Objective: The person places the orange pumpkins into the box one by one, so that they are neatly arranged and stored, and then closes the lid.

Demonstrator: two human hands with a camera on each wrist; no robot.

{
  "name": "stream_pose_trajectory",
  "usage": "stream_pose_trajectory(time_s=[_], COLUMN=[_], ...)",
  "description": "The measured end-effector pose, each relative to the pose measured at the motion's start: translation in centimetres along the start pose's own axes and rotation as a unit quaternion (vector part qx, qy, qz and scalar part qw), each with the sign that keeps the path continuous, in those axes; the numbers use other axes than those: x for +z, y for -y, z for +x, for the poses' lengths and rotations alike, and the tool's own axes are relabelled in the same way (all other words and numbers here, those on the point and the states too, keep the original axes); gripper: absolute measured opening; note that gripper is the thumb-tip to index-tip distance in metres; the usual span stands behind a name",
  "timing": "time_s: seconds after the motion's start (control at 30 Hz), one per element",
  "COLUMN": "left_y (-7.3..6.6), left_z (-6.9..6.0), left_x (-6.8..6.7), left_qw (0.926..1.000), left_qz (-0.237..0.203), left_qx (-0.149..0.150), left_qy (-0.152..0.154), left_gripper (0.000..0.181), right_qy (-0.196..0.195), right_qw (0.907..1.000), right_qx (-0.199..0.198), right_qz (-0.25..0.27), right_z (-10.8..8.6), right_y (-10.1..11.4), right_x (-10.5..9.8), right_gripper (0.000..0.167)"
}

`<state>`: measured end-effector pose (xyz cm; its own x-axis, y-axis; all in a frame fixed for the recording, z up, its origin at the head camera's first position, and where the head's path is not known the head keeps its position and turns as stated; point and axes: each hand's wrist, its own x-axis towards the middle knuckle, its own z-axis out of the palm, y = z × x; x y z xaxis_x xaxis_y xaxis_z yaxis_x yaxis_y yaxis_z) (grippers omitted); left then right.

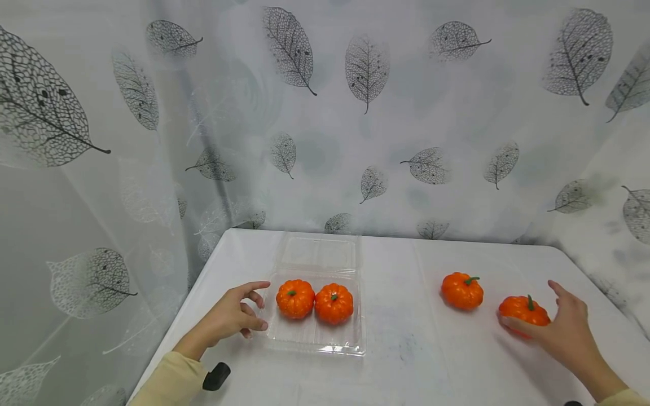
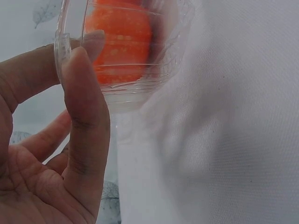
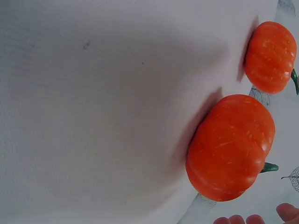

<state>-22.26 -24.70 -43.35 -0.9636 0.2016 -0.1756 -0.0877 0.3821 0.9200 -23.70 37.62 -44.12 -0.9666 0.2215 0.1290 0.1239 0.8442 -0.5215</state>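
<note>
A clear plastic clamshell box (image 1: pixel 316 338) lies with its lid (image 1: pixel 319 252) folded back. Side by side inside it sit two small orange pumpkins, one on the left (image 1: pixel 295 299) and one on the right (image 1: pixel 333 303). My left hand (image 1: pixel 231 316) is at the box's left edge, thumb and index finger spread apart; the left wrist view has their tips by the rim (image 2: pixel 63 51), contact unclear. On the right, my right hand (image 1: pixel 563 330) reaches around a third pumpkin (image 3: pixel 231 147), thumb in front of it, fingers spread and not closed on it. Another pumpkin (image 1: pixel 462 291) stands farther left.
Everything rests on a white-covered table (image 1: pixel 396 361). Behind it hangs a pale curtain (image 1: pixel 325 124) with a leaf print. A small black object (image 1: pixel 216 376) shows beside the left sleeve (image 1: pixel 170 380).
</note>
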Motion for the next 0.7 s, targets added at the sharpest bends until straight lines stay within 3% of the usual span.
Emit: stream_pose_trajectory(time_s=[0.33, 0.7], left_y=[-0.2, -0.2], left_z=[0.0, -0.1], left_x=[0.0, 0.0], left_qw=[1.0000, 1.0000], left_qz=[0.001, 0.001], left_qx=[-0.002, 0.000], left_qy=[0.000, -0.001], left_gripper=[0.088, 0.087], right_qy=[0.089, 0.126], right_qw=[0.9929, 0.9846], right_qx=[0.074, 0.113], right_qz=[0.026, 0.044], right_z=[0.4, 0.4], right_y=[-1.8, -2.3], right_x=[0.3, 0.9], right_gripper=[0.130, 0.136])
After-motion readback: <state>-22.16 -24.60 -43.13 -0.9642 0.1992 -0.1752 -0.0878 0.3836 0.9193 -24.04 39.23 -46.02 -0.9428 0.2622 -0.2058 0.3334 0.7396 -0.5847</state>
